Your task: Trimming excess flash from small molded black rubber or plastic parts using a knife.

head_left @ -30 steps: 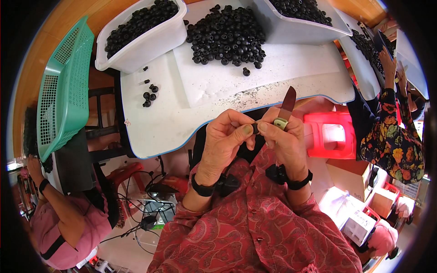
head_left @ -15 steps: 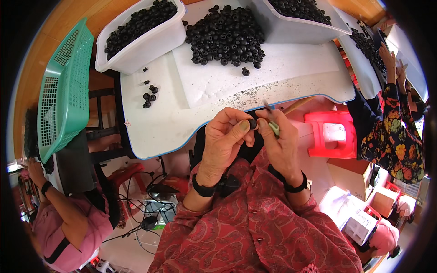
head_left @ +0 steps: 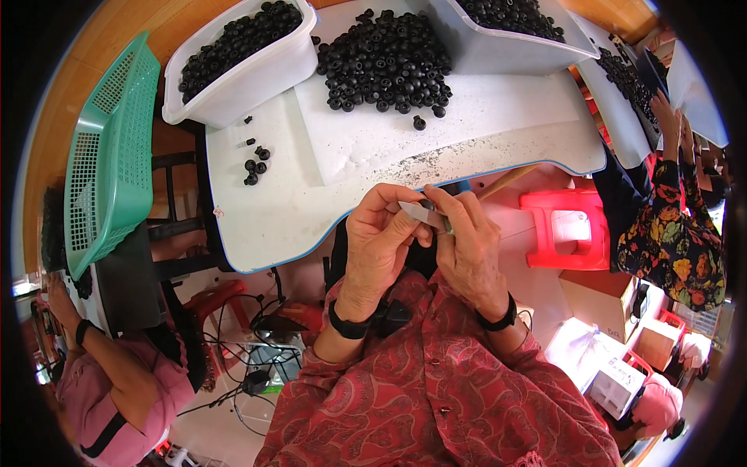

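Note:
My left hand (head_left: 375, 241) pinches a small round black part (head_left: 426, 204) between thumb and fingers, just off the table's near edge. My right hand (head_left: 471, 253) is closed around a small knife; its silver blade (head_left: 421, 213) lies across the black part and points toward my left thumb. Most of the handle is hidden by the fingers. Beyond my hands, a heap of similar black parts (head_left: 381, 58) covers the far middle of the white table (head_left: 264, 222). Several loose black parts (head_left: 255, 166) lie on the table's left side.
A white bin (head_left: 249, 93) and a grey bin (head_left: 502, 58), both filled with black parts, flank the heap. Dark crumbs dot the near edge. A green basket (head_left: 117, 171) is at left, a red stool (head_left: 566, 229) at right. Other people work on both sides.
My right hand has rolled over, bringing the knife blade down across the black part; before, the blade pointed away and the green handle showed. My left hand stays nearly in place.

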The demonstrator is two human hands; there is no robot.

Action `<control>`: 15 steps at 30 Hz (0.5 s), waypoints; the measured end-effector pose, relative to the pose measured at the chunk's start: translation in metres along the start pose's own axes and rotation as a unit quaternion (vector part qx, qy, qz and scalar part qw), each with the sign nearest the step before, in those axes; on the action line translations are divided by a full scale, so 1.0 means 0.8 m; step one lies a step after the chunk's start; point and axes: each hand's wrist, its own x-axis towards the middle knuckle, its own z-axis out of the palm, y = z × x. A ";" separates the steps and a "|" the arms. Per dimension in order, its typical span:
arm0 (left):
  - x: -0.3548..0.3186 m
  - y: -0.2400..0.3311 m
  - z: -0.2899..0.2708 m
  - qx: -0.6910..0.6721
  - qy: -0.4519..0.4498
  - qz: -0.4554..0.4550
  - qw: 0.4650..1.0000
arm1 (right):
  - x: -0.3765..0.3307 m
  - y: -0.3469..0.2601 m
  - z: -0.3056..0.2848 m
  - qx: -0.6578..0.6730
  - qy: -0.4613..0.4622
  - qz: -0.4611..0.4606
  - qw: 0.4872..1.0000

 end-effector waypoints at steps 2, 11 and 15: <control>0.000 0.001 0.002 0.002 0.001 -0.001 1.000 | -0.001 0.003 0.001 -0.015 0.001 0.007 1.000; -0.001 0.000 0.004 0.013 0.012 -0.005 1.000 | 0.000 0.003 -0.004 -0.015 0.002 -0.003 1.000; -0.001 -0.003 0.001 0.018 0.001 0.008 1.000 | 0.001 0.001 -0.002 -0.016 0.006 -0.006 1.000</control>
